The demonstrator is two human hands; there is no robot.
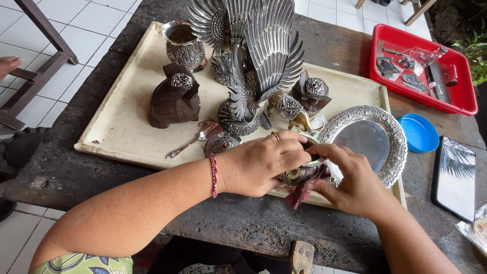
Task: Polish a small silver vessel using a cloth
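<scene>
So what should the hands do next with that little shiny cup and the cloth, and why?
Probably turn the small silver cup a little and rub again. The left hand grips it at the edge of the tray, while the right hand presses a dark red cloth against it, fingers at the rim. The cloth reaches only one side, so turning would likely bring a fresh part under it.

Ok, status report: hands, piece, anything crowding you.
Left hand grips small silver bowl. Right hand rubs its rim with dark red cloth. Round silver plate close behind, bird statue beyond.
</scene>
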